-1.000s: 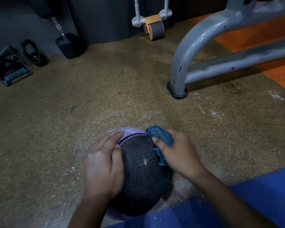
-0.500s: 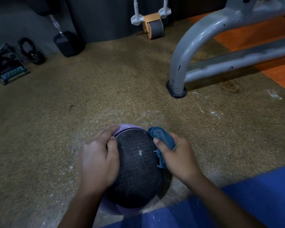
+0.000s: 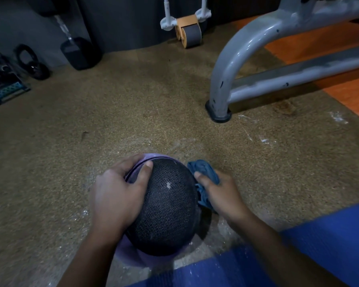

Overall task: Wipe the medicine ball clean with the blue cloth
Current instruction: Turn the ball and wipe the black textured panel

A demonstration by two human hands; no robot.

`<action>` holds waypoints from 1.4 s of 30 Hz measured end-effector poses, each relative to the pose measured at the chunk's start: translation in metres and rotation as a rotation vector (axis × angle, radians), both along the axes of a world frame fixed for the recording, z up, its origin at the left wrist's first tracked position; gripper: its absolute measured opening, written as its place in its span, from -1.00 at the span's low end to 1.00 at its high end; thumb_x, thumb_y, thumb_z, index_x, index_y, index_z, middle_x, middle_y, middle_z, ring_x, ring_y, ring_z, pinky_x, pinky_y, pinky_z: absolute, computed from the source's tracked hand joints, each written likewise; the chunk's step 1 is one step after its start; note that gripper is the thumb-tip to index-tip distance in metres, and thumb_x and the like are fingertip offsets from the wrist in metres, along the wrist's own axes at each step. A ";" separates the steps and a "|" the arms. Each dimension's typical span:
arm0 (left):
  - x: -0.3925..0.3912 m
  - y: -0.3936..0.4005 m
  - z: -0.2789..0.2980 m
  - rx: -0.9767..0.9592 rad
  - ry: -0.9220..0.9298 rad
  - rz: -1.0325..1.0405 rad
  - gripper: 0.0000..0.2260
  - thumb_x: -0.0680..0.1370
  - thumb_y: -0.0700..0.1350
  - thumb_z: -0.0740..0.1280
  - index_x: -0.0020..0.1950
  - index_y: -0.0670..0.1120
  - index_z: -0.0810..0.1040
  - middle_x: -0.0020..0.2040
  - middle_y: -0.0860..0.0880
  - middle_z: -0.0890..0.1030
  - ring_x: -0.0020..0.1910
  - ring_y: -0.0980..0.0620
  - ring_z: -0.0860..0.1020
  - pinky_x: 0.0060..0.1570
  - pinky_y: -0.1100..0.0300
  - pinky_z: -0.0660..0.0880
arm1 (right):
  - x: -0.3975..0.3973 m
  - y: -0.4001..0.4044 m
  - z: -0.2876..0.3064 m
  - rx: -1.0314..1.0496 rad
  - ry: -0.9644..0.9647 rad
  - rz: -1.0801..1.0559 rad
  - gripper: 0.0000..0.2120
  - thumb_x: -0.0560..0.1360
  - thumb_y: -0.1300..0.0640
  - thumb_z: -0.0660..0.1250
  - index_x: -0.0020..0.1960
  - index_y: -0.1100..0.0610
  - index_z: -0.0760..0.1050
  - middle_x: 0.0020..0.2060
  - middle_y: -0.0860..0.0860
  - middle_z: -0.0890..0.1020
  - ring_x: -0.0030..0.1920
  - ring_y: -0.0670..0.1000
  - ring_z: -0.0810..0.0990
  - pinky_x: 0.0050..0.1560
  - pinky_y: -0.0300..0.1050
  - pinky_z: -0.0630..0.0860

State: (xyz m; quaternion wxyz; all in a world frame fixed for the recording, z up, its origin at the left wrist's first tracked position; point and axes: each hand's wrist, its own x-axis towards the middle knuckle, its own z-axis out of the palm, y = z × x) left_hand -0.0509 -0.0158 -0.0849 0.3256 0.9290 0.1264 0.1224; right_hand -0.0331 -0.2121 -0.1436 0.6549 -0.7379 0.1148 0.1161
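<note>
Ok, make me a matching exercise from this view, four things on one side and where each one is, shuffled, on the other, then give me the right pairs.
Things:
1. left hand
2. blue cloth
3. ab roller
4. grey frame foot

Places:
A. far back, against the dark wall
B. bunched in the right hand, against the medicine ball's right side
C. planted on the brown floor, beyond the ball and to its right
D. spread over the ball's left side

Pairs: 1-D, 2-B, 3-A, 4-C
</note>
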 end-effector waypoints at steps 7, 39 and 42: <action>0.007 0.003 0.001 -0.006 -0.017 0.004 -0.59 0.41 0.27 0.28 0.13 0.15 0.68 0.16 0.14 0.67 0.21 0.11 0.58 0.27 0.15 0.45 | -0.019 0.021 0.045 -0.216 -0.315 0.112 -0.83 0.45 -0.19 0.38 0.02 -0.22 0.60 -0.03 -0.12 0.52 -0.01 -0.15 0.56 0.09 -0.13 0.48; 0.005 0.014 0.002 -0.127 0.002 0.113 -0.74 0.47 0.16 0.43 0.13 0.15 0.68 0.15 0.12 0.67 0.14 0.20 0.52 0.17 0.24 0.37 | -0.025 0.020 0.024 -0.150 -0.278 0.028 -0.91 0.49 -0.07 0.41 -0.04 -0.24 0.54 -0.05 -0.12 0.51 -0.08 -0.22 0.53 -0.01 -0.33 0.45; 0.004 0.017 0.000 -0.155 -0.003 0.129 -0.77 0.50 0.12 0.42 0.12 0.13 0.69 0.14 0.11 0.68 0.15 0.17 0.54 0.18 0.22 0.38 | -0.007 0.018 -0.002 -0.107 -0.165 -0.045 -0.85 0.51 -0.09 0.37 -0.08 -0.03 0.61 -0.15 0.03 0.67 -0.16 0.00 0.65 -0.04 0.05 0.59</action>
